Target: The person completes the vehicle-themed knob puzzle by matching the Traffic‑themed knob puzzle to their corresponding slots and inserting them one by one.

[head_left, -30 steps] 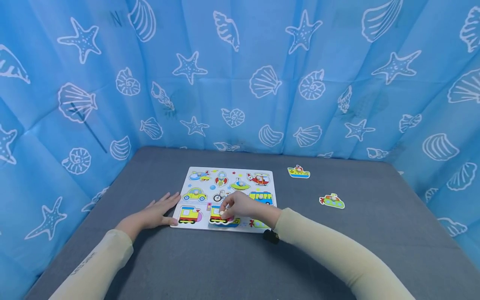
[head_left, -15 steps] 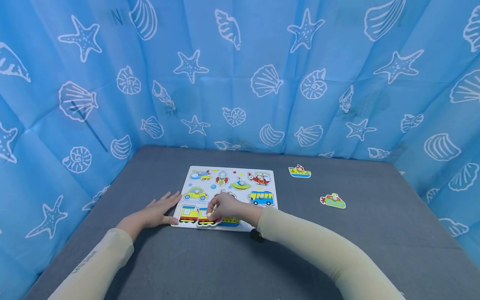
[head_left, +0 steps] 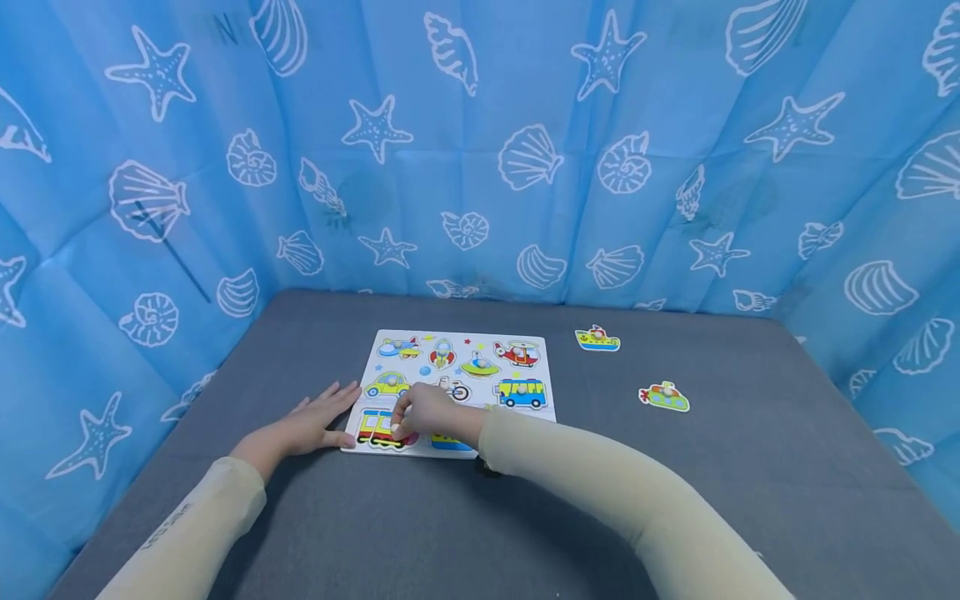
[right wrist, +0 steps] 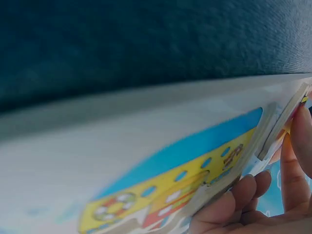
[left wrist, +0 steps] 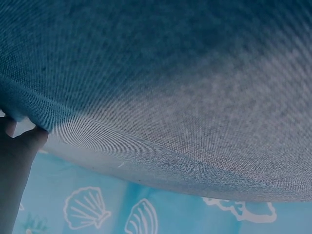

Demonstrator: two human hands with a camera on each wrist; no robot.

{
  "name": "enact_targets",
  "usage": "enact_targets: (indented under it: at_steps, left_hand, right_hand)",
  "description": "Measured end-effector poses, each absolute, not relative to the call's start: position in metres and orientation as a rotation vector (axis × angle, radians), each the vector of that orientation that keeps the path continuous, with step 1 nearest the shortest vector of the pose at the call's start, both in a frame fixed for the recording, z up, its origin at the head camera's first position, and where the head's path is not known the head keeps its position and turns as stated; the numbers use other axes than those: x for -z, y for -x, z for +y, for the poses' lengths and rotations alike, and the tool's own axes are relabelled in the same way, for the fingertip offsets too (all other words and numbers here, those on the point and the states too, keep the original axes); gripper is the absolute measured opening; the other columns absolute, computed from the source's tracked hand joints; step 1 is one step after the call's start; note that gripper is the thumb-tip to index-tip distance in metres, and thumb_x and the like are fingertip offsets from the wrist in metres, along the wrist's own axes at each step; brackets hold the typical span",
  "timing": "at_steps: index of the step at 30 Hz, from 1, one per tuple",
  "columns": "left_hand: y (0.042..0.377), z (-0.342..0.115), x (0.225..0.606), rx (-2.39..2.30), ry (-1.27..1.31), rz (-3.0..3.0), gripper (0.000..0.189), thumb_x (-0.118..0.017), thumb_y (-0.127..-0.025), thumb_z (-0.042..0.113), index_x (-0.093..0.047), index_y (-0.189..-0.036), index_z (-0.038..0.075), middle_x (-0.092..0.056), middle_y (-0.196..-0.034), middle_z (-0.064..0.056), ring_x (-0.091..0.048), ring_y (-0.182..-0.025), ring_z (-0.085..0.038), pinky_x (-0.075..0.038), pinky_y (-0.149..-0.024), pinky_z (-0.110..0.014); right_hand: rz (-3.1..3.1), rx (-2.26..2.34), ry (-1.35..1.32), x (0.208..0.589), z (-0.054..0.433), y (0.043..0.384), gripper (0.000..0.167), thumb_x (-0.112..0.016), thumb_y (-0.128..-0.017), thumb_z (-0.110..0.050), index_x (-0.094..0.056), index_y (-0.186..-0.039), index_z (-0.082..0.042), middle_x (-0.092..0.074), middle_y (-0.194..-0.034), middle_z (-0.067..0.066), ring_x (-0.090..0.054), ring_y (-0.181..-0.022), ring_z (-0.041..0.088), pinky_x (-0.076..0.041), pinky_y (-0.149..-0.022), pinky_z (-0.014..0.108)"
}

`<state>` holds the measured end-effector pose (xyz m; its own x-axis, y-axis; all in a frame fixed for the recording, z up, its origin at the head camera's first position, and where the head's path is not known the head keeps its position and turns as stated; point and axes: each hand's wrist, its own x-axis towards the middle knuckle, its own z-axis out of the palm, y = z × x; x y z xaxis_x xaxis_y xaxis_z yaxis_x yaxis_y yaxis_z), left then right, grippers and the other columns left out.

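My right hand [head_left: 431, 412] pinches the small knob of a train puzzle piece [head_left: 380, 430]. The piece lies over the train picture at the lower left of the white puzzle board [head_left: 450, 335], slightly right of that picture's edge. In the right wrist view, the train piece [right wrist: 279, 127] shows edge-on at the fingertips, close over the board, beside the printed boat [right wrist: 190, 175]. My left hand [head_left: 313, 423] rests with spread fingers at the board's left edge, thumb at the near corner. The left wrist view shows only part of the left hand [left wrist: 19, 156].
Several knobbed pieces sit in the board, among them a bus [head_left: 522, 393], a helicopter [head_left: 517, 354] and a car [head_left: 387, 384]. A boat piece [head_left: 597, 340] and a submarine piece [head_left: 664, 398] lie on the grey table [head_left: 735, 467] to the right. A blue curtain [head_left: 480, 200] surrounds the table.
My right hand has carried the train piece leftward across the board, from over the boat picture to the train picture at lower left. My left hand has stayed put.
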<state>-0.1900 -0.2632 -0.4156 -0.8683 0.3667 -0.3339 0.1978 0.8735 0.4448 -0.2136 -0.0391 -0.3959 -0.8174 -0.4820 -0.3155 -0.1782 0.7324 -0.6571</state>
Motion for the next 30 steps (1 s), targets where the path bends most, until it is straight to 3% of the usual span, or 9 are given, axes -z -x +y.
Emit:
enact_targets:
  at_steps: [6, 14, 25, 30]
  left_hand:
    - [0.191, -0.264, 0.416, -0.551, -0.435, 2.638, 0.098, -0.063, -0.086, 0.057, -0.018, -0.155, 0.005, -0.014, -0.159, -0.021, -0.004, -0.144, -0.046, -0.003, -0.107, -0.070]
    - [0.192, -0.265, 0.416, -0.563, -0.439, 2.627, 0.098, -0.064, -0.086, 0.056, -0.018, -0.155, 0.004, -0.013, -0.159, -0.021, -0.003, -0.144, -0.046, -0.002, -0.107, -0.071]
    - [0.190, -0.265, 0.415, -0.553, -0.448, 2.631, 0.100, -0.064, -0.085, 0.056, -0.017, -0.154, 0.003, -0.013, -0.159, -0.022, -0.002, -0.144, -0.047, -0.002, -0.106, -0.071]
    - [0.187, -0.262, 0.413, -0.564, -0.465, 2.650, 0.098, -0.065, -0.085, 0.054, -0.020, -0.153, 0.000, -0.016, -0.158, -0.024, -0.005, -0.143, -0.048, -0.004, -0.105, -0.072]
  right_hand:
    - [2.461, 0.852, 0.526, 0.395, -0.051, 0.218, 0.013, -0.077, -0.084, -0.018, -0.069, -0.075, -0.016, -0.058, -0.078, -0.004, -0.051, -0.074, 0.012, -0.034, -0.061, 0.024]
    - [2.507, 0.748, 0.526, 0.393, -0.066, 0.219, 0.014, -0.077, -0.085, -0.020, -0.068, -0.075, -0.019, -0.057, -0.085, -0.006, -0.050, -0.080, 0.012, -0.036, -0.064, 0.025]
    - [2.496, 0.693, 0.575, 0.391, -0.068, 0.218, 0.016, -0.076, -0.086, -0.020, -0.068, -0.073, -0.018, -0.058, -0.081, -0.006, -0.051, -0.078, 0.011, -0.037, -0.066, 0.026]
    - [2.475, 0.792, 0.522, 0.391, -0.060, 0.218, 0.004, -0.077, -0.085, -0.021, -0.075, -0.086, -0.018, -0.062, -0.095, -0.006, -0.053, -0.092, 0.013, -0.041, -0.077, 0.026]
